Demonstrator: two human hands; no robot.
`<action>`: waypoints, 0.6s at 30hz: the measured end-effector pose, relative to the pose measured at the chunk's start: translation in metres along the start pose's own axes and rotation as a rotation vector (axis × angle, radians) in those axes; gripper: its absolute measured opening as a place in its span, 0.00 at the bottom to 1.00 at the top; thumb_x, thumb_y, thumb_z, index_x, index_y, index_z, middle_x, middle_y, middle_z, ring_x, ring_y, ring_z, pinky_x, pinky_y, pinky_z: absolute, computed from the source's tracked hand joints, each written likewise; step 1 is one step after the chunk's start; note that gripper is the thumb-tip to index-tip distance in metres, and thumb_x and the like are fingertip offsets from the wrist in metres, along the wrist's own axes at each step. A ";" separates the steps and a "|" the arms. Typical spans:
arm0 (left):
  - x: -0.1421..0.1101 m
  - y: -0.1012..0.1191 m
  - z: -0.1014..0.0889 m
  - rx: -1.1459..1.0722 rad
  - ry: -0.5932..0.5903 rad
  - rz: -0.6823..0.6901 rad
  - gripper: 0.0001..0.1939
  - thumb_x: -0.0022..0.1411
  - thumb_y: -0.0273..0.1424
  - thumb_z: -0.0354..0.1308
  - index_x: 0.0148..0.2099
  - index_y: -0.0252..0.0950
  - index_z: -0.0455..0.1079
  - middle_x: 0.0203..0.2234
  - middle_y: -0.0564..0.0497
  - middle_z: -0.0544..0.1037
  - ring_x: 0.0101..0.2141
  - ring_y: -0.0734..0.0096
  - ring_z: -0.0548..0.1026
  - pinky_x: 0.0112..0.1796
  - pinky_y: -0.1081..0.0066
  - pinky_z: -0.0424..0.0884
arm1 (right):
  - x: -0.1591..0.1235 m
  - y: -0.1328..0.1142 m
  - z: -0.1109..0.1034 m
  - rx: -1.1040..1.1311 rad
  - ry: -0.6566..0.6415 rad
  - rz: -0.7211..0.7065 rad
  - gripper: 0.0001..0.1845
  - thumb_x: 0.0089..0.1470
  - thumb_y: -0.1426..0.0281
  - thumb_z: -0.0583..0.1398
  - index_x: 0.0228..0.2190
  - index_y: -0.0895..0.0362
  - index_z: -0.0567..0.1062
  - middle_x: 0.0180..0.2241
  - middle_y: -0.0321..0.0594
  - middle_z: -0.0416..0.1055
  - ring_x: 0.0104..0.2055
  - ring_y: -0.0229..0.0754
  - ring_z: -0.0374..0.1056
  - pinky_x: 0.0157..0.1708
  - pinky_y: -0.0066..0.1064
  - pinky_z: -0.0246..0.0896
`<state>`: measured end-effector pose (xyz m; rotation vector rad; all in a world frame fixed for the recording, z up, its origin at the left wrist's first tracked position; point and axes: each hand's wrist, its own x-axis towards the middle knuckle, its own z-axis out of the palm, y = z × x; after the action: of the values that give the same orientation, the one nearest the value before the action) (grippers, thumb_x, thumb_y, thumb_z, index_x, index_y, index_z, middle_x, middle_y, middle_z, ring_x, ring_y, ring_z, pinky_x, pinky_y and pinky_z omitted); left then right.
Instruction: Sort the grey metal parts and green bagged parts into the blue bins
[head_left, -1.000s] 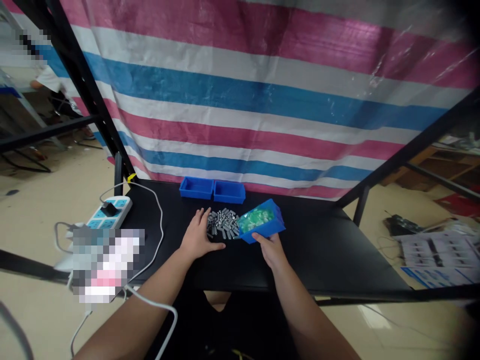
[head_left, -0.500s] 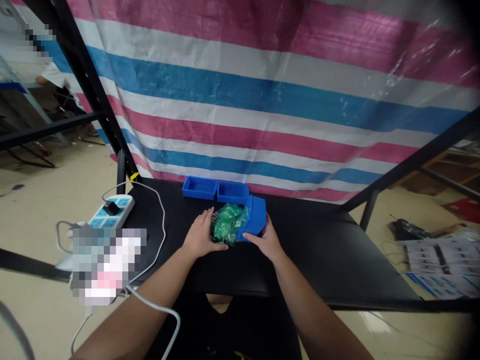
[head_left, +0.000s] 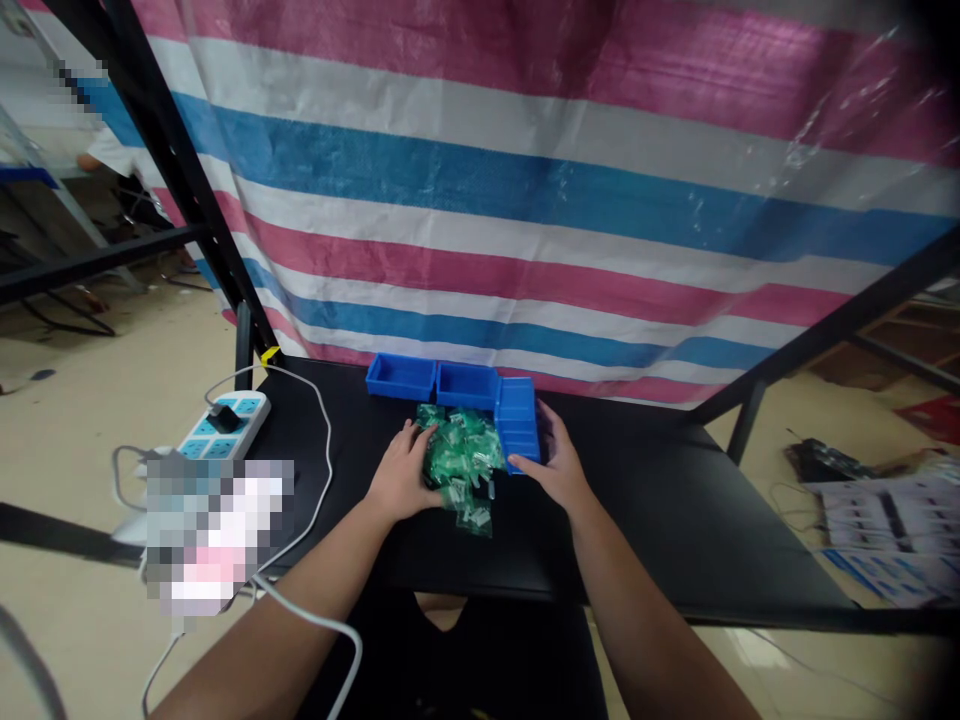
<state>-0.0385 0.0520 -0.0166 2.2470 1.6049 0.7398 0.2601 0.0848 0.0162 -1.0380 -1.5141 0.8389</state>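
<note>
On my feed, the left hand (head_left: 401,477) is open, palm down, fingers spread and touching the left edge of the green packets (head_left: 457,465). These are small clear-looking bags in a loose heap on the table (head_left: 637,510); what's inside them is too small for me to tell. The right hand (head_left: 553,458) is curled around the right end of the tipped bin (head_left: 517,425), thumb along its lower edge, so it's gripping the bin. That blue bin stands tilted up on its side, its open face toward the heap, with the packets touching it. Its top end sits right against the two blue bins (head_left: 431,380), which stand upright side by side at the far edge of the table, just behind the heap. Left of the hands, a power strip (head_left: 225,422) lies at the table corner with a black plug in it, and a white cable (head_left: 328,455) runs along the table edge. A pixelated patch (head_left: 214,530) hides whatever is below the strip. A striped tarp (head_left: 480,200) hangs behind the table. Papers (head_left: 892,530) lie on the floor to the right. A person (head_left: 112,155) is far off at upper left, well apart from the table.
</note>
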 end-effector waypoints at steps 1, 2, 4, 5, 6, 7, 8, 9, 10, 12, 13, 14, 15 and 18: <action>0.000 0.000 0.000 -0.003 -0.001 -0.004 0.63 0.38 0.46 0.75 0.72 0.35 0.51 0.69 0.31 0.52 0.70 0.34 0.45 0.65 0.44 0.52 | 0.001 0.004 -0.002 0.042 0.017 0.009 0.54 0.37 0.67 0.75 0.64 0.46 0.61 0.65 0.45 0.60 0.64 0.56 0.61 0.62 0.54 0.58; 0.000 -0.001 0.001 -0.007 0.000 -0.006 0.64 0.38 0.45 0.75 0.73 0.36 0.50 0.70 0.32 0.49 0.70 0.34 0.44 0.65 0.44 0.52 | 0.003 0.008 -0.004 0.102 0.054 0.026 0.52 0.39 0.67 0.74 0.63 0.45 0.61 0.64 0.44 0.62 0.63 0.55 0.62 0.63 0.54 0.57; -0.001 -0.001 0.001 -0.013 0.005 -0.004 0.64 0.38 0.44 0.75 0.73 0.38 0.49 0.72 0.33 0.42 0.70 0.33 0.42 0.65 0.43 0.52 | 0.006 0.016 -0.008 0.272 0.181 0.085 0.46 0.42 0.65 0.72 0.61 0.44 0.63 0.60 0.40 0.67 0.60 0.52 0.65 0.63 0.55 0.55; -0.002 -0.001 0.001 -0.015 0.009 -0.002 0.63 0.39 0.44 0.74 0.73 0.38 0.49 0.72 0.34 0.40 0.70 0.33 0.41 0.65 0.43 0.52 | 0.007 0.019 -0.010 0.367 0.245 0.120 0.43 0.43 0.64 0.71 0.60 0.42 0.64 0.58 0.38 0.69 0.59 0.51 0.66 0.63 0.56 0.55; -0.002 -0.002 0.001 -0.018 0.015 -0.001 0.62 0.40 0.42 0.74 0.73 0.39 0.48 0.73 0.35 0.38 0.70 0.33 0.40 0.65 0.42 0.52 | 0.008 0.022 -0.013 0.458 0.292 0.152 0.40 0.44 0.63 0.70 0.58 0.42 0.65 0.56 0.37 0.70 0.58 0.50 0.67 0.62 0.58 0.56; -0.003 -0.002 0.001 -0.024 0.021 0.000 0.62 0.41 0.41 0.74 0.73 0.40 0.48 0.73 0.36 0.36 0.70 0.33 0.40 0.65 0.42 0.52 | 0.010 0.024 -0.015 0.536 0.322 0.180 0.38 0.45 0.62 0.69 0.57 0.41 0.66 0.56 0.36 0.71 0.58 0.50 0.67 0.61 0.59 0.57; -0.003 -0.002 0.000 -0.032 0.027 0.001 0.61 0.42 0.39 0.73 0.74 0.40 0.47 0.73 0.37 0.35 0.70 0.33 0.39 0.65 0.42 0.52 | 0.012 0.026 -0.017 0.595 0.334 0.203 0.36 0.45 0.61 0.69 0.56 0.41 0.67 0.55 0.36 0.71 0.57 0.51 0.68 0.60 0.60 0.58; -0.004 -0.002 0.000 -0.041 0.030 0.002 0.60 0.42 0.38 0.73 0.74 0.41 0.47 0.73 0.38 0.34 0.70 0.34 0.39 0.65 0.42 0.52 | 0.014 0.027 -0.020 0.636 0.343 0.224 0.35 0.44 0.60 0.69 0.55 0.42 0.67 0.55 0.36 0.72 0.57 0.51 0.68 0.58 0.60 0.60; -0.004 -0.002 0.000 -0.051 0.032 0.004 0.60 0.43 0.37 0.72 0.74 0.41 0.46 0.73 0.38 0.33 0.70 0.34 0.38 0.65 0.42 0.52 | 0.016 0.029 -0.021 0.659 0.356 0.248 0.34 0.44 0.60 0.69 0.54 0.42 0.68 0.54 0.37 0.72 0.56 0.51 0.69 0.57 0.60 0.62; -0.005 -0.002 -0.002 -0.065 0.030 0.010 0.59 0.44 0.34 0.71 0.74 0.42 0.45 0.73 0.39 0.31 0.70 0.34 0.37 0.65 0.42 0.52 | 0.024 0.033 -0.024 0.660 0.405 0.304 0.33 0.43 0.60 0.70 0.52 0.42 0.69 0.53 0.36 0.73 0.55 0.50 0.69 0.55 0.59 0.64; -0.005 -0.002 -0.003 -0.067 0.028 0.016 0.59 0.44 0.34 0.71 0.74 0.42 0.45 0.73 0.39 0.30 0.70 0.34 0.37 0.65 0.42 0.52 | 0.028 0.035 -0.025 0.644 0.435 0.330 0.33 0.43 0.61 0.71 0.51 0.42 0.69 0.52 0.35 0.73 0.55 0.50 0.70 0.54 0.58 0.66; -0.005 -0.001 -0.004 -0.066 0.025 0.024 0.59 0.44 0.34 0.71 0.74 0.42 0.45 0.73 0.39 0.28 0.70 0.34 0.36 0.65 0.42 0.51 | 0.033 0.038 -0.025 0.624 0.462 0.350 0.33 0.42 0.62 0.72 0.50 0.42 0.69 0.51 0.34 0.73 0.54 0.49 0.70 0.53 0.56 0.67; -0.005 0.000 -0.005 -0.061 0.022 0.035 0.59 0.44 0.34 0.71 0.74 0.42 0.45 0.73 0.39 0.27 0.70 0.34 0.35 0.65 0.42 0.50 | 0.039 0.041 -0.025 0.600 0.492 0.364 0.33 0.41 0.62 0.72 0.49 0.42 0.68 0.50 0.34 0.73 0.54 0.48 0.70 0.52 0.54 0.68; -0.005 0.003 -0.009 -0.040 0.010 0.070 0.61 0.43 0.35 0.72 0.74 0.43 0.45 0.73 0.40 0.28 0.70 0.34 0.33 0.65 0.39 0.46 | 0.057 0.049 -0.022 0.524 0.601 0.382 0.36 0.41 0.59 0.72 0.50 0.43 0.65 0.51 0.36 0.71 0.53 0.47 0.71 0.49 0.50 0.72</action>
<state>-0.0425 0.0458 -0.0091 2.2851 1.5089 0.7949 0.2870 0.1552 -0.0035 -1.0602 -0.5534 1.0001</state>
